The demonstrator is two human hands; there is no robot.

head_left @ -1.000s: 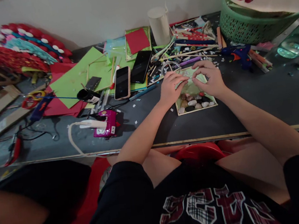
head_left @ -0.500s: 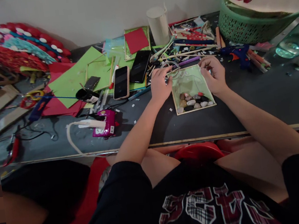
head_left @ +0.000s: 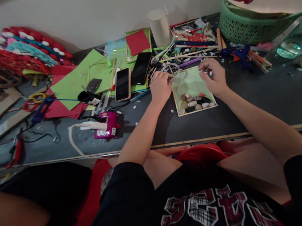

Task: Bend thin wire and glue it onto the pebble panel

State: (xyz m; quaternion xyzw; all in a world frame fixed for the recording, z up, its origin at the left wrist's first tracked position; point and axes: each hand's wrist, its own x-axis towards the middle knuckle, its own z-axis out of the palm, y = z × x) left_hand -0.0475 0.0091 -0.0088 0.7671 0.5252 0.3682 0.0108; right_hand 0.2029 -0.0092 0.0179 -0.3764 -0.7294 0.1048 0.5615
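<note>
A small green panel with a pale wooden frame [head_left: 197,111] lies flat before me, with several pebbles [head_left: 193,103] gathered along its near side. A thin dark thread or wire [head_left: 185,75] loops over the panel's upper part. My left hand [head_left: 161,85] is at the upper left edge, fingers curled together beside a clear coiled ring [head_left: 172,67]; whether it grips the ring is hidden. At the upper right edge, my right hand [head_left: 213,76] has thumb and fingertips drawn together in a pinch. Anything between those fingertips is too small to make out.
Behind the panel lie sticks and paper scraps, a white cylinder [head_left: 159,27] and two phones [head_left: 122,84]. A glue gun [head_left: 239,55], green basket [head_left: 250,23] and water container [head_left: 291,46] are right. A purple plug adapter [head_left: 105,126] sits left. Another person's arm shows lower left.
My left hand's fingers have drawn down and closer together by the ring. My right hand has shifted slightly left. The thread shows more clearly, and the other person's arm at lower left has moved.
</note>
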